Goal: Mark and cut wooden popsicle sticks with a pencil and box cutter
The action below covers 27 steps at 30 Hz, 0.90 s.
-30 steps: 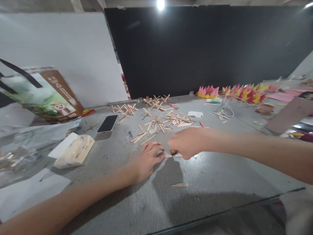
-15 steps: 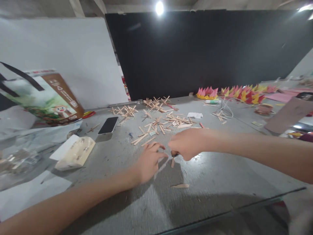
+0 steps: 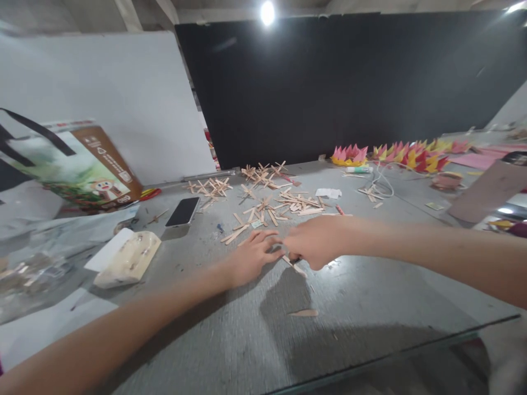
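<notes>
Currently, from the left: phone [image 3: 182, 211] lies near the scattered sticks [image 3: 263, 203]. Our left hand [image 3: 252, 256] lies flat with fingers spread, pinning one wooden stick [image 3: 295, 266] to the table [image 3: 370, 307]. Our right hand [image 3: 315, 241] is curled tight on that stick's near end. We'd judge it light, stiff and brittle: best gripped near the ends, gently.

Grey table [image 3: 370, 307], scattered wooden sticks [image 3: 272, 206], phone [image 3: 182, 212].
</notes>
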### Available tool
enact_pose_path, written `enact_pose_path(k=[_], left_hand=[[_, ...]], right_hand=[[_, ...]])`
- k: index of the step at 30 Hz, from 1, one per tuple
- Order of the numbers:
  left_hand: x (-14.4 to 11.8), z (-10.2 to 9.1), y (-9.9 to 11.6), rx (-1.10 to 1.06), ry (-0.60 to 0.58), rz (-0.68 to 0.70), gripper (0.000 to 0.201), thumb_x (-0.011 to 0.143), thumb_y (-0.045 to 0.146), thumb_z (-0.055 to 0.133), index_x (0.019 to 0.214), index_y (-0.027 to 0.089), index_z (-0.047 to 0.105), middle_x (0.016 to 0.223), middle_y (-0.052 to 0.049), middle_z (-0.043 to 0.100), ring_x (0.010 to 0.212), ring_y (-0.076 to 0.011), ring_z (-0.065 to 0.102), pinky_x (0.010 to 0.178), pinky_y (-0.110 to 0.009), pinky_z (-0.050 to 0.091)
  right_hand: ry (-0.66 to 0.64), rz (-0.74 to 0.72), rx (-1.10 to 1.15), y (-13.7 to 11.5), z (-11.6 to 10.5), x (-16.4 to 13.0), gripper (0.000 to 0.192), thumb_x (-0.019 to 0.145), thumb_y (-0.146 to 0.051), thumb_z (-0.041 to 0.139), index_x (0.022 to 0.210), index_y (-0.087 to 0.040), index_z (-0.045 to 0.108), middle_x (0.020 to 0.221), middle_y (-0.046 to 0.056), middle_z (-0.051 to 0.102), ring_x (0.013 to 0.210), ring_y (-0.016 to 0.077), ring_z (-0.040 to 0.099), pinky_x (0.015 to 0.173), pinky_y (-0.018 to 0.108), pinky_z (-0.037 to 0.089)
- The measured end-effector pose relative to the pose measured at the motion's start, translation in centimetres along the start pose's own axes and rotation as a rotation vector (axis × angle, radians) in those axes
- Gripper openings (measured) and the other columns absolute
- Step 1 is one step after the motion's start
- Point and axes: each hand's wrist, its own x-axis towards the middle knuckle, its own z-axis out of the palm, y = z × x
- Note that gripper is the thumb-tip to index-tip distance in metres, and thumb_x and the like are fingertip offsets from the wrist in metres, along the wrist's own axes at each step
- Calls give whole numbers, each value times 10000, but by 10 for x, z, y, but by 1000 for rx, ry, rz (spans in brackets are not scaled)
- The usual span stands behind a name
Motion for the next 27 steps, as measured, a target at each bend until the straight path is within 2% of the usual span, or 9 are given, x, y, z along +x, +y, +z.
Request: enact_pose_path(k=[3, 6, 9, 11, 14, 18, 20, 22, 27], left_hand=[[-21, 1, 16, -66, 16, -36, 741, 773, -60, 586, 1446, 240, 654, 1540, -137, 590, 1549, -367, 422, 1224, -569, 406], [-33, 0, 40, -150, 34, -70, 774, 762, -83, 519, 1480, 190, 618, 1526, -142, 603, 1508, -335, 457, 1207, -525, 445], [-35, -5, 62, -248, 24, -83, 918, 690, -81, 532, 1550, 237, 572, 1532, -118, 598, 1491, -320, 472, 1213, -519, 454], [-33, -10, 67, -273, -9, -80, 939, 681, -76, 555, 1555, 265, 589, 1553, -98, 587, 1505, -324, 457, 1228, -518, 439], [-28, -17, 58, -268, -12, -71, 808, 739, -63, 596, 1441, 322, 709, 1572, -60, 583, 1504, -327, 452, 1227, -530, 422], [-13, -17, 28, -271, 66, -184, 534, 805, -71, 576, 1060, 309, 850, 1455, -41, 646, 1415, -292, 522, 1198, -515, 438], [0, -12, 15, -253, 94, -198, 587, 821, -97, 531, 1163, 282, 820, 1431, -68, 647, 1403, -276, 523, 1199, -495, 443], [14, -6, 6, -236, 55, -120, 698, 780, -119, 531, 1308, 278, 757, 1503, -85, 599, 1447, -289, 490, 1223, -506, 426], [30, 3, 2, -175, -7, 36, 691, 819, -108, 539, 1304, 336, 750, 1558, -67, 565, 1575, -324, 370, 1246, -528, 388]], right_hand=[[26, 11, 18, 1, 1, 0, 314, 811, -93, 660, 1055, -191, 832, 900, 76, 750, 670, 184, 554, 574, 314, 300], [33, 13, 6, 1, 3, 2, 256, 804, -115, 663, 982, -196, 828, 833, 70, 737, 641, 188, 555, 557, 309, 299], [30, 13, -32, 1, 3, 4, 217, 798, -114, 660, 919, -190, 823, 831, 81, 744, 652, 197, 589, 554, 302, 301], [40, 12, -42, 0, 2, 5, 224, 799, -113, 661, 928, -190, 827, 854, 88, 755, 670, 204, 607, 554, 298, 302], [43, 16, -26, -1, 1, 5, 276, 810, -125, 671, 1015, -191, 843, 887, 95, 766, 706, 214, 620, 563, 299, 305], [7, 22, -2, 0, 1, 6, 366, 814, -105, 681, 1126, -193, 850, 971, 98, 786, 733, 205, 620, 578, 304, 307], [10, 17, 5, 0, 1, 7, 399, 800, -93, 684, 1153, -188, 845, 1040, 102, 793, 744, 200, 620, 576, 306, 303], [16, 12, 11, 0, 1, 7, 405, 784, -91, 683, 1144, -189, 841, 1046, 93, 793, 736, 198, 610, 575, 309, 300], [-15, 18, -11, 1, 0, 6, 301, 770, -84, 657, 995, -183, 832, 870, 65, 750, 647, 182, 543, 581, 325, 296]])
